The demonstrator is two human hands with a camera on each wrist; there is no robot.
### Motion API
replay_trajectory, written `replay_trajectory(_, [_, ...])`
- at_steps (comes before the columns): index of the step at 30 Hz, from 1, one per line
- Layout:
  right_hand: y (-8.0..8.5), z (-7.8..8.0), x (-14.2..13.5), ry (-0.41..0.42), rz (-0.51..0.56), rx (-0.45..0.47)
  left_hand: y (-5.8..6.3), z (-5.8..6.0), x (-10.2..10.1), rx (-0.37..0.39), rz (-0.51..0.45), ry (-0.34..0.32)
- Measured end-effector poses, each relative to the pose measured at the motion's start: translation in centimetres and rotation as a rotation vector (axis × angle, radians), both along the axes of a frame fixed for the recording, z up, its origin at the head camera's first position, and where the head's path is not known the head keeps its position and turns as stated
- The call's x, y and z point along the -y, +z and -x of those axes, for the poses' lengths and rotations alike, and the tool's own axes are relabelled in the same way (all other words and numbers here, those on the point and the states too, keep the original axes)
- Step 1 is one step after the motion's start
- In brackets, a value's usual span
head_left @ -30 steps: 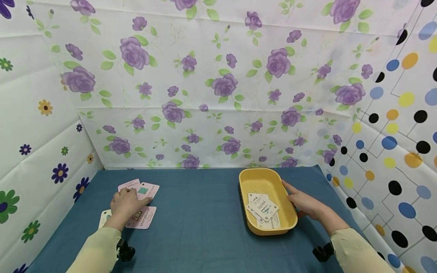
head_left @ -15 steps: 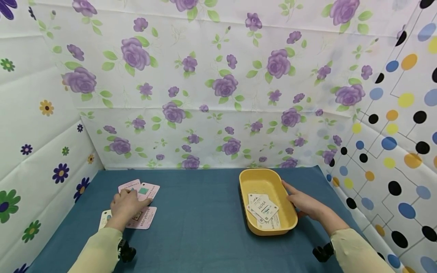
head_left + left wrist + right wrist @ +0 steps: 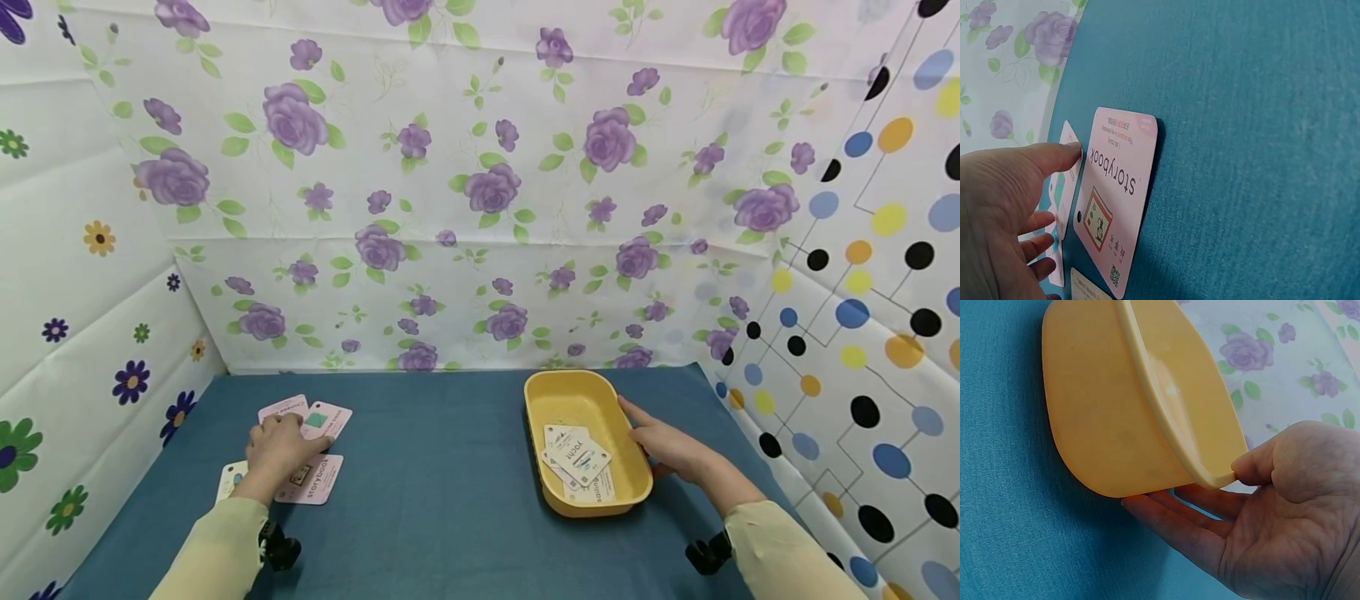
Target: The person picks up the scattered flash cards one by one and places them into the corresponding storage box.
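Note:
My left hand [image 3: 279,454] rests on pink word cards at the left of the table, fingers loosely bent. In the left wrist view its thumb lies along the edge of one pink card; the other fingers reach over the cards behind. A pink card with a teal picture [image 3: 328,417] shows past the thumb. Below lies the pink "storybook" card [image 3: 1113,172], and a cream card [image 3: 230,479] is partly hidden by the hand. My right hand [image 3: 1285,506] grips the right side of a yellow plastic basin [image 3: 573,400], thumb on the rim and fingers beneath.
Several white cards lie overlapped inside the basin, a "yacht" card [image 3: 581,457] uppermost. Blue cloth [image 3: 435,475] covers the table. A rose-patterned sheet [image 3: 442,283] hangs behind it, with a dotted sheet [image 3: 855,358] at the right and a daisy-patterned one [image 3: 90,350] at the left.

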State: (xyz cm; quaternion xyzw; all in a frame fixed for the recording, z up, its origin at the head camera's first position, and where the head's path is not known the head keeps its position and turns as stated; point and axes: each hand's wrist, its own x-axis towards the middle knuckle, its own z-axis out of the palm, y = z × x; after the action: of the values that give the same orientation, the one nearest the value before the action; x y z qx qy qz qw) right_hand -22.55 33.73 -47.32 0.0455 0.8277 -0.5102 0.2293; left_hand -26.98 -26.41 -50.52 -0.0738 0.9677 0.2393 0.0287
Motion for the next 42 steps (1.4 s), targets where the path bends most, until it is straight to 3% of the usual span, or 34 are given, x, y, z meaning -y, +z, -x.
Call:
replay_trajectory(21, [-0.18,-0.02,-0.13,0.000,0.020,-0.001,-0.04,0.21,0.12,0.004,-0.043,0.029])
replay_trajectory(30, [-0.16,0.09,-0.19,-0.002,0.024,0.002,-0.04,0.38,0.16,-0.023,-0.061,0.068])
replay_trajectory(36, [-0.06,-0.04,-0.07,-0.008,0.027,0.007,-0.16,0.32,0.61,-0.025,-0.028,0.046])
replay_trajectory(42, [-0.02,-0.14,-0.01,-0.014,0.027,0.006,0.01,0.30,0.77,-0.071,-0.048,0.076])
